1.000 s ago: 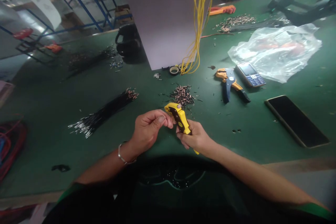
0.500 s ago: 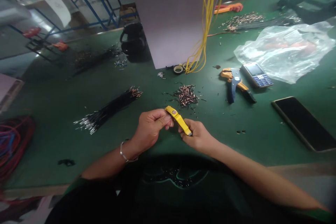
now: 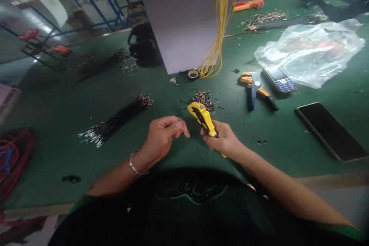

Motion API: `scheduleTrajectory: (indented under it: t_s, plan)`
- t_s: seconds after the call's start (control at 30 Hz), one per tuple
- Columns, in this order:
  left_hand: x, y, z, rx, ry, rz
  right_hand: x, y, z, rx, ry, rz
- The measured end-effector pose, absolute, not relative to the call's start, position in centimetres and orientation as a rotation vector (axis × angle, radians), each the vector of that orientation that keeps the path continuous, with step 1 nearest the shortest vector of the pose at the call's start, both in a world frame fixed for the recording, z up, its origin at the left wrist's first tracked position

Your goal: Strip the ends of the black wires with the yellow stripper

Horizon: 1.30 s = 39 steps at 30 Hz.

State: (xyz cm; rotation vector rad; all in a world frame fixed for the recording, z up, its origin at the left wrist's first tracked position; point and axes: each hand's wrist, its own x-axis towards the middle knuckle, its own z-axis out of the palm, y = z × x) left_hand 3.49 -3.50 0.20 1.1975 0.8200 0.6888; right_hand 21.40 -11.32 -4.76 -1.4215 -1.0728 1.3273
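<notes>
My right hand [image 3: 223, 137] grips a pair of yellow crimping pliers [image 3: 202, 115] by the handles, with the head pointing up and away. My left hand [image 3: 165, 135] is to the left of the pliers, apart from them. Its thumb presses on the curled forefinger; whether something small is between them cannot be made out. Just behind the pliers' head lies a heap of short copper and black wire pieces [image 3: 208, 99]. Left of my left hand rests a bundle of black wires [image 3: 118, 118], with silvery tips at the near end and copper-coloured tips at the far end.
On the right lie wire strippers [image 3: 256, 86], a keypad phone [image 3: 279, 78], a smartphone [image 3: 331, 130] and a clear plastic bag [image 3: 311, 52]. Yellow wires [image 3: 221, 19] hang beside a pale panel [image 3: 181, 19], near tape rolls [image 3: 192, 74]. Red cable coils [image 3: 15, 161] sit far left.
My left hand has come away from the pliers' head and moved slightly left. My right hand has turned the pliers, so the side of their head shows, and moved them slightly right.
</notes>
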Motion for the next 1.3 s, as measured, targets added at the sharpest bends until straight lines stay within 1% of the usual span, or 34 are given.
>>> scheduleTrajectory:
  t_s: [0.1, 0.27, 0.47, 0.8, 1.03, 1.3]
  plan:
    - [3.4, -2.8, 0.0, 1.012, 0.764, 0.721, 21.2, -11.3, -4.9, -1.308, -0.936, 1.478]
    - [3.2, -1.9, -0.4, 0.76, 0.697, 0.734, 21.0, -11.1, -5.9, -1.053, -0.741, 1.618]
    - [3.3, -1.7, -0.7, 0.614, 0.66, 0.761, 20.6, -10.9, -6.8, -0.834, -0.699, 1.736]
    - [3.8, -2.6, -1.3, 0.67, 0.558, 0.678, 20.4, -10.7, -5.3, -0.747, -0.551, 1.667]
    - [4.3, -4.0, -1.5, 0.697, 0.538, 0.594, 19.2, -11.2, -6.3, -0.863, -0.564, 1.604]
    - [4.5, -4.5, -1.3, 0.74, 0.52, 0.577, 18.8, -11.5, -6.1, -0.813, -0.621, 1.513]
